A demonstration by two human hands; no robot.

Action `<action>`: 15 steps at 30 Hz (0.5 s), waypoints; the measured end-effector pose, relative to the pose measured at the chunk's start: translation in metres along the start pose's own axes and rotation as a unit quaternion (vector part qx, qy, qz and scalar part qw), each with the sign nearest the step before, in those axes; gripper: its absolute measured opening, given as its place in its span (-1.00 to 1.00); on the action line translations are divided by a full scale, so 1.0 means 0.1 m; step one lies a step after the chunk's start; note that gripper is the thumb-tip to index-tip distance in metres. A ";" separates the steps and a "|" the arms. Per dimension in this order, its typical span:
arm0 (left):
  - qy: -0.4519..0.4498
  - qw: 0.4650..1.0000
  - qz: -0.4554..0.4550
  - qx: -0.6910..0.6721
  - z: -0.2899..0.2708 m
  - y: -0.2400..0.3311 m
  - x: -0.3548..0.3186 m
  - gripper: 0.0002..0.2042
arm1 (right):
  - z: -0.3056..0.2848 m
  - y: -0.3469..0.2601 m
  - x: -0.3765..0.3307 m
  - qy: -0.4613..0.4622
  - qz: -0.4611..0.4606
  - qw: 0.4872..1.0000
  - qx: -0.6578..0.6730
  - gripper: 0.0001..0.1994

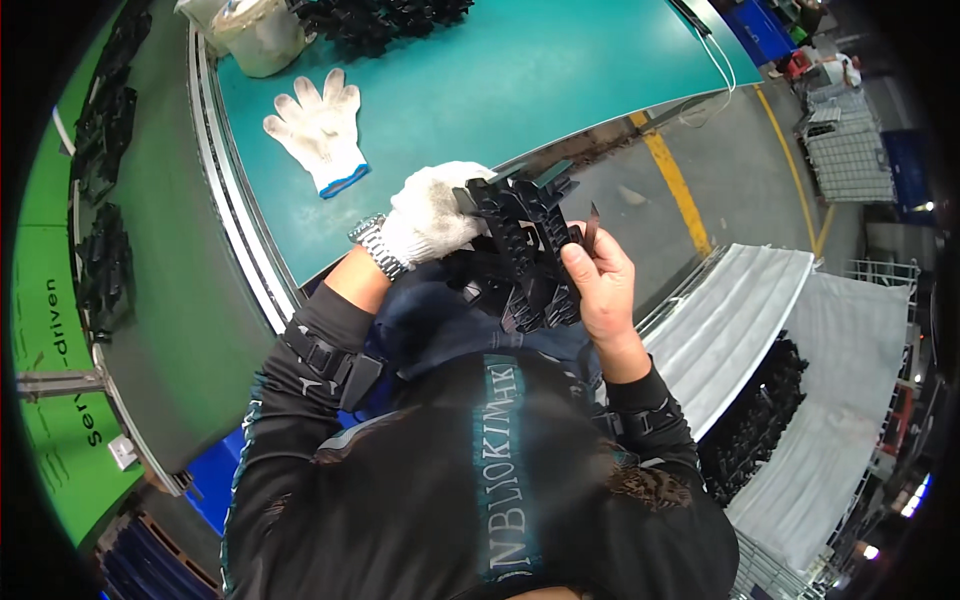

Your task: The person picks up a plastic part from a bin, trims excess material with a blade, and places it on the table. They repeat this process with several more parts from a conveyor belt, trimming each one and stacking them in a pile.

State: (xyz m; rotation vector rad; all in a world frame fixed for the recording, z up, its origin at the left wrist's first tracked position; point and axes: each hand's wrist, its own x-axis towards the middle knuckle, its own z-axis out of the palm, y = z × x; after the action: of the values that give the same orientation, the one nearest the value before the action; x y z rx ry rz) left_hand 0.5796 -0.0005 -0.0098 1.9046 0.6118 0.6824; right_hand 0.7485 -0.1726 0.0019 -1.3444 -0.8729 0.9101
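Note:
My left hand [435, 214], in a white knitted glove, is closed round the left side of a black moulded plastic part [530, 250] with many ribs and slots. The part is held up in front of my body, just off the table's near edge. My bare right hand [603, 280] is closed at the part's right side, thumb on top. From between its fingers sticks a thin, dark, pointed blade [592, 222], tip upward. Whether these fingers also touch the part is hard to see. A second white glove [325, 128] with a blue cuff lies flat on the green table [450, 110].
More black parts [385, 20] are heaped at the table's far side beside a whitish tub [258, 35]. On the left, a conveyor belt [180, 250] carries several black parts [105, 250]. To my right, a wire cage lined with white sheeting [850, 350] holds black parts [755, 420].

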 end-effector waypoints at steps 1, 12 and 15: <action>-0.004 1.000 0.006 0.019 0.00 0.00 0.00 -0.70 | 0.00 -0.01 0.01 -0.014 0.004 1.000 0.006 -0.70; -0.028 0.995 0.021 0.091 0.00 0.04 -0.02 -0.70 | -0.12 -0.42 0.30 0.000 0.050 0.997 0.063 -0.72; -0.046 0.998 -0.007 0.053 -0.02 0.10 -0.05 -0.71 | -0.10 -0.41 0.37 -0.015 0.063 0.994 0.087 -0.75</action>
State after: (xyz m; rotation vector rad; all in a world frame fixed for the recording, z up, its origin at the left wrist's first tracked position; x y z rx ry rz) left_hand 0.5760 -0.0066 -0.0006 2.0155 0.6122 0.5608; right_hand 0.7740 -0.1435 0.0419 -1.2475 -0.7204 1.0821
